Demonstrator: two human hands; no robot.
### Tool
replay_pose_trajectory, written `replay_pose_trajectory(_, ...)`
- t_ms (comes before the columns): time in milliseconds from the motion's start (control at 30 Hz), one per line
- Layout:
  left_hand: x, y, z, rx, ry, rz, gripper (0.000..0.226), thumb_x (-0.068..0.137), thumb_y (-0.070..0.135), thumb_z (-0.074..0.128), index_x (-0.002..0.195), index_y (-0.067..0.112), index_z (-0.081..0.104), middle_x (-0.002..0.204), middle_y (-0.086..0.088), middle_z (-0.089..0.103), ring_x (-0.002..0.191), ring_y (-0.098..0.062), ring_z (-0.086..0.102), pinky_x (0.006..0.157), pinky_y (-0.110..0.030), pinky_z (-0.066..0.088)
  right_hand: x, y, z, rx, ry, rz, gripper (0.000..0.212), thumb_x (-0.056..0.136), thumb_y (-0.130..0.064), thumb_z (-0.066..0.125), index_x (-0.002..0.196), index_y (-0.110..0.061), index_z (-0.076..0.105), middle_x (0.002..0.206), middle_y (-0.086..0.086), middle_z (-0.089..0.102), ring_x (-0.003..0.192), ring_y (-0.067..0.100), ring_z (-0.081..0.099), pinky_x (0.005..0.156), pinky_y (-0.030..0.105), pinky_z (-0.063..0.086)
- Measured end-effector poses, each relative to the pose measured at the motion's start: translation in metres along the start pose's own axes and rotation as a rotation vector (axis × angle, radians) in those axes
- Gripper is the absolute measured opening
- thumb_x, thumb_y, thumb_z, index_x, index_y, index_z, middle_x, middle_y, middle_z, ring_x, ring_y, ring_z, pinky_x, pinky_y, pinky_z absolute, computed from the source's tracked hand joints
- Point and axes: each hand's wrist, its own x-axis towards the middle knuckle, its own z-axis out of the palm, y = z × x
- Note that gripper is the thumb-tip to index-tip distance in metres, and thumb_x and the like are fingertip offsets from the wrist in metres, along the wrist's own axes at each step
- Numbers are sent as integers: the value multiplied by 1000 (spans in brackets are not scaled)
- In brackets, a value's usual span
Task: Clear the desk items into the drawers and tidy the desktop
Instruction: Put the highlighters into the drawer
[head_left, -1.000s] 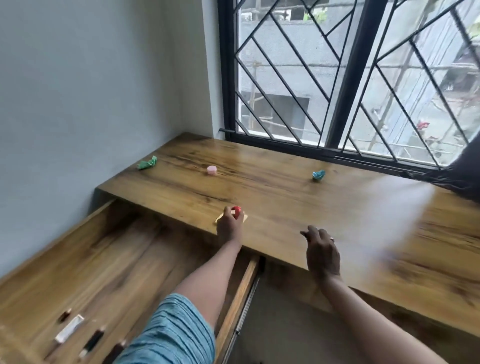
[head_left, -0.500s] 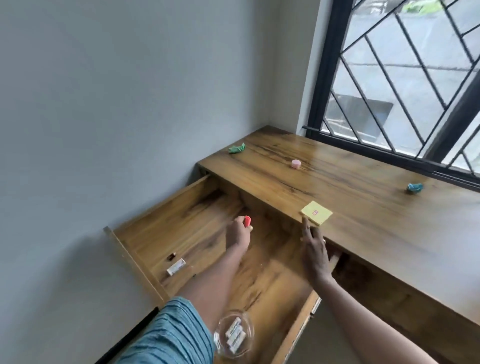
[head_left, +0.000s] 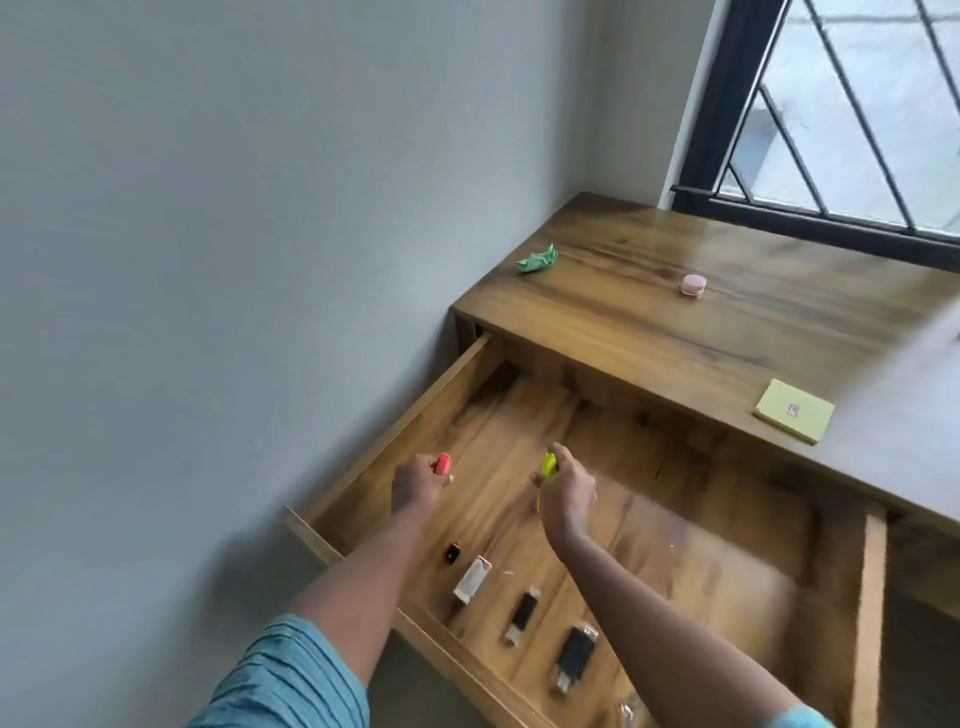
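A: Nearest us, the drawer (head_left: 470, 662) stands pulled well out. A row of small dark items (head_left: 523, 613) and a white packet (head_left: 471, 579) lie along its front.

B: Both hands are over it, just behind that row. The left hand (head_left: 415, 488) has its fingers curled round a small red item (head_left: 443, 463). The right hand (head_left: 569, 496) pinches a small yellow-green item (head_left: 549, 464) at the fingertips.

A: Neither looks to be down on the drawer floor. If they let go from there, I reckon the pieces bounce or roll and may knock that row askew.

B: The yellow-green one worries me more. The pinch looks light, but the hand is blurred, so I cannot tell how firm it is.

A: And the red one is close to the drawer's left wall. A loose toss could send it over the side.

B: Farther back, the desktop (head_left: 649, 332) isn't finished. There's a yellow note pad (head_left: 795, 418) near the front edge, then a pink round pot (head_left: 693, 285), then a green crumpled paper (head_left: 537, 259) by the wall.

A: That pad is near the lip, so a careless arm reaching past could sweep it off.
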Motion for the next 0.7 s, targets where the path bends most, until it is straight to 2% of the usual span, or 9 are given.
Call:
replay_pose_trajectory(100, 28, -16, 4, 27, -49, -17, 33, 86, 19, 68, 116, 8, 65, 111, -11, 68, 102, -24, 64, 84, -29, 52, 8, -7, 39, 160, -15, 190, 40, 87, -7, 61, 125, -16, 55, 109, 12, 61, 97, 24, 62, 84, 44, 54)
replay_pose_trajectory(200, 42, -27, 8, 94, -96, 13, 30, 88, 20, 65, 116, 8, 63, 109, -11, 68, 102, -24, 64, 84, -31, 52, 11, -11, 68, 142, -63, 295, 41, 83, -15, 71, 121, -13, 56, 96, 5, 58, 93, 25, 62, 81, 46, 56)
replay_pose_trajectory(267, 46, -36, 10, 148, -133, 27, 28, 90, 21, 62, 114, 8, 63, 107, -10, 68, 99, -23, 64, 81, -31, 52, 10, -14, 86, 99, -94, 335, 42, 79, -21, 74, 118, -13, 58, 99, 8, 61, 91, 27, 64, 77, 46, 57)
replay_pose_trajectory(433, 48, -55, 8, 252, -159, 72, 29, 91, 19, 60, 119, 10, 61, 109, -11, 66, 99, -22, 63, 75, -27, 47, -1, -17, 116, -91, -181, 405, 36, 83, -25, 71, 115, -14, 59, 110, 11, 64, 102, 30, 62, 79, 31, 48)
replay_pose_trajectory(500, 49, -60, 6, 289, -166, 108, 24, 92, 19, 58, 114, 10, 62, 105, -10, 66, 94, -21, 63, 71, -26, 46, -5, -19, 124, -99, -203, 430, 33, 83, -24, 70, 112, -11, 61, 110, 12, 64, 104, 31, 61, 80, 32, 47)
replay_pose_trajectory(600, 47, -64, 5, 332, -154, 140, 19, 94, 19, 55, 106, 7, 63, 98, -10, 66, 88, -21, 64, 74, -33, 54, -13, -20, 138, -110, -240, 397, 21, 87, -19, 65, 106, -10, 64, 101, 8, 68, 92, 22, 63, 74, 29, 49)
replay_pose_trajectory(700, 42, -66, 3, 373, -142, 156, 15, 94, 17, 54, 104, 8, 62, 99, -10, 67, 90, -22, 65, 75, -33, 55, -21, -22, 149, -107, -263, 351, 16, 88, -17, 62, 103, -10, 64, 92, 6, 70, 88, 20, 67, 79, 38, 57)
